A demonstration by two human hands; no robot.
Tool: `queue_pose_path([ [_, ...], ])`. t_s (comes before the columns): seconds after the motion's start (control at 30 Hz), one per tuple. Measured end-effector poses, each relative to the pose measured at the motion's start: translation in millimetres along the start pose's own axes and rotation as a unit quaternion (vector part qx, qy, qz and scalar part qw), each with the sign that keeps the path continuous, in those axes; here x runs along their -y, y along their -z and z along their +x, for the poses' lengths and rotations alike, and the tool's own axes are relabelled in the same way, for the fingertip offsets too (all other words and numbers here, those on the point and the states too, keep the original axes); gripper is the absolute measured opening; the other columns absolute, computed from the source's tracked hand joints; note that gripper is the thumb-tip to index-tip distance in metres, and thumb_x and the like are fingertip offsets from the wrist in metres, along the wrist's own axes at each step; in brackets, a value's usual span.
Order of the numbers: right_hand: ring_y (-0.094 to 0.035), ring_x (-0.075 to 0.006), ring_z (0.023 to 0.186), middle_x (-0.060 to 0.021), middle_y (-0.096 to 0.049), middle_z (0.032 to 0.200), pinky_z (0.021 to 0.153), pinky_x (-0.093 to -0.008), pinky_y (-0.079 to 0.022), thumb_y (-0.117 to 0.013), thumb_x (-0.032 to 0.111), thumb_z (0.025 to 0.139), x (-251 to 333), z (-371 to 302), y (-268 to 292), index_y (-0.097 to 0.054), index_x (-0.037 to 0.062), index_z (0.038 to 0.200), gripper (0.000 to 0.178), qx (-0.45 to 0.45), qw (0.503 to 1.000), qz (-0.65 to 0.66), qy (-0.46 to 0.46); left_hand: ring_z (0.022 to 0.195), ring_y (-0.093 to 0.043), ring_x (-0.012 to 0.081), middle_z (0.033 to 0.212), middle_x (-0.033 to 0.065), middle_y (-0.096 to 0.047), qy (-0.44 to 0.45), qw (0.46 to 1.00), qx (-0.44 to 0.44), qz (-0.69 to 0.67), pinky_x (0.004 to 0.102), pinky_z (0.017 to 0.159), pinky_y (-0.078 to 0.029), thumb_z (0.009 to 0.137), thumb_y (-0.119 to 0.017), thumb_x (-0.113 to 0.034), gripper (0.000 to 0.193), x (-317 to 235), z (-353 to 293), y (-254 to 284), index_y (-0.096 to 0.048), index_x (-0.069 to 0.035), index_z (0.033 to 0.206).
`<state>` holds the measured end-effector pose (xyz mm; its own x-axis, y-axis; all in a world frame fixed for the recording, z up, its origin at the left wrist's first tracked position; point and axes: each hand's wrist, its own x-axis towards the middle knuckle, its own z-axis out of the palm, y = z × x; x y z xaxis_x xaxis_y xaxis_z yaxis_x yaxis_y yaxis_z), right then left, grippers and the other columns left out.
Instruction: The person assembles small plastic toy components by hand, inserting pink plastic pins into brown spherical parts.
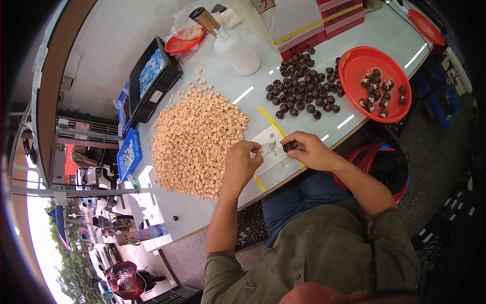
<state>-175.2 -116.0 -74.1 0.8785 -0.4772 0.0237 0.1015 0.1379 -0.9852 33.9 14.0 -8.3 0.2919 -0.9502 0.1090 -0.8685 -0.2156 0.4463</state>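
Between the thumb and fingers of my right hand [312, 151] is a dark brown, round, hollow-looking piece [290, 146]. My left hand [242, 163] is closed in a pinch just left of it, with something small and pale or clear at its fingertips that I cannot make out. Both hands are over a white sheet [273, 158] marked off by yellow tape [271, 120]. A large heap of small tan pieces [195, 142] spreads beside my left hand. Many similar dark round pieces [304, 83] lie loose beyond my right hand.
At the right, a red basin [349, 68] holds several dark pieces with whitish bits. Farther back stand a white bottle [237, 53] and red-and-white boxes [298, 30]. A black crate [174, 71] and a blue tray [132, 164] line the left side. The table's front edge runs below my hands.
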Motion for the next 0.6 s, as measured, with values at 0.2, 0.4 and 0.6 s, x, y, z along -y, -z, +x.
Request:
queue_pose_path([
  [0.2, -0.062, -0.0089, 0.099, -0.0051, -0.063, 0.108, 0.090, -0.0257, -0.053, -0.064, -0.005, 0.095, 1.8, 0.1, 0.2, -0.061, -0.0020, 0.127, 0.033, -0.001, 1.000, -0.004, 0.005, 0.084, -0.073, 0.0289, 0.088, 0.0152, -0.074, 0.003, 1.000, 0.024, 0.017, 0.0385, 0.076, -0.057, 0.078, -0.075, -0.009, 0.017, -5.7, 4.8, 1.2, -0.076, -0.002, 0.093],
  [0.4, -0.062, -0.0096, 0.098, -0.0052, -0.061, 0.109, 0.090, -0.0259, -0.053, -0.065, -0.005, 0.094, 3.3, 0.2, -0.7, -0.063, -0.0012, 0.126, 0.032, -0.009, 1.000, -0.010, 0.017, 0.082, -0.071, 0.0314, 0.086, 0.0155, -0.073, -0.010, 0.999, 0.031, 0.040, 0.0408, 0.077, -0.056, 0.076, -0.074, -0.009, 0.018, -7.4, 7.0, 1.9, -0.076, -0.002, 0.092],
  [0.6, -0.064, -0.0125, 0.095, -0.0093, -0.061, 0.111, 0.085, -0.0280, -0.055, -0.064, -0.004, 0.094, -0.3, 1.2, -1.0, -0.063, -0.0038, 0.125, 0.031, -0.018, 0.998, -0.035, 0.057, 0.081, -0.071, 0.0325, 0.084, 0.0163, -0.072, -0.026, 0.997, 0.035, 0.069, 0.0419, 0.076, -0.056, 0.074, -0.073, -0.008, 0.018, -9.7, 9.4, 1.7, -0.076, -0.001, 0.090],
])
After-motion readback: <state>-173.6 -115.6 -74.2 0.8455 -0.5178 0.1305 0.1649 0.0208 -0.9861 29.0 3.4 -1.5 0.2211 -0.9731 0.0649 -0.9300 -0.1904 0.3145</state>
